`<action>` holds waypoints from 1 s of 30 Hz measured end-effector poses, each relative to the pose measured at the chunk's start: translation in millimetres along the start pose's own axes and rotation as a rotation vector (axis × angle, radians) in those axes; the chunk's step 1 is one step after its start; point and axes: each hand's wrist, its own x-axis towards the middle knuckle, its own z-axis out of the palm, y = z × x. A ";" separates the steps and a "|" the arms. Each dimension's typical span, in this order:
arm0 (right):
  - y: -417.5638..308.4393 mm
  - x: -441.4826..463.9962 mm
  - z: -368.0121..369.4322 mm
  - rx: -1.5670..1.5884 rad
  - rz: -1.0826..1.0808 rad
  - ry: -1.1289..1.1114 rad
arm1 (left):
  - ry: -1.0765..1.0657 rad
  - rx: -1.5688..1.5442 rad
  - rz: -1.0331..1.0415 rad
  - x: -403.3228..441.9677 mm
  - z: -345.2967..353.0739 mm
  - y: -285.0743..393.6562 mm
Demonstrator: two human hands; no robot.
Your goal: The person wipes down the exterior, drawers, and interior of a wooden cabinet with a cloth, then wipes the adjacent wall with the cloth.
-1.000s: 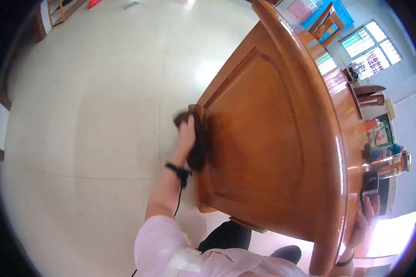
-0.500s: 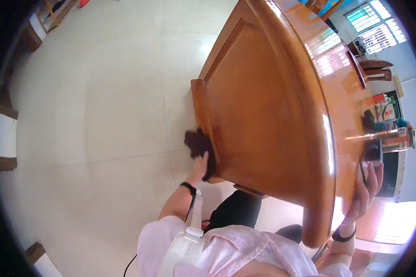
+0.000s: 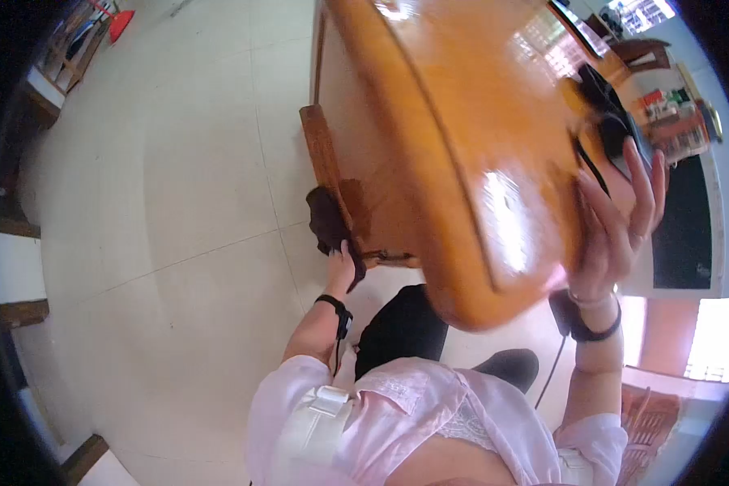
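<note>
My left hand (image 3: 342,266) is closed on a dark brown cloth (image 3: 326,220). The cloth lies against the wooden base rail (image 3: 320,150) at the foot of a large piece of varnished wooden furniture, low near the floor. My right hand (image 3: 620,223) is up at the edge of the glossy tabletop (image 3: 494,105), its fingers stretched out and apart. Just beyond those fingertips is a black object (image 3: 611,125) with a thin strap or cord; I cannot make out its kind. The palm side of my right hand is partly hidden.
Pale floor tiles (image 3: 194,202) spread to the left. A red dustpan-like object (image 3: 120,26) stands at the far upper left. Jars and boxes (image 3: 676,125) are beyond the tabletop, with a wooden chair (image 3: 644,55) behind. My dark-clad leg (image 3: 405,328) is below the furniture.
The view has shifted, so the tabletop shows more and the side panel less. My left hand stays on the cloth at the base. My right hand remains at the tabletop edge, fingers straighter.
</note>
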 end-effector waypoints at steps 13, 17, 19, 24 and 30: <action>43.3 -261.0 -107.5 0.193 0.340 0.085 | -0.503 -1.147 -0.633 15.5 115.8 150.7; 105.9 -422.4 -131.5 -0.237 1.031 -0.661 | -0.692 -0.436 -0.293 -7.2 124.1 295.5; 121.3 -477.9 -115.4 -0.043 1.056 -0.595 | -0.800 -0.068 -0.007 -7.4 127.5 352.2; 133.3 -470.8 -96.7 1.274 1.624 0.000 | -0.698 0.829 0.718 -101.4 111.9 548.3; 175.2 -492.3 -73.4 2.398 1.268 1.263 | -0.871 0.846 0.875 -168.0 168.7 638.9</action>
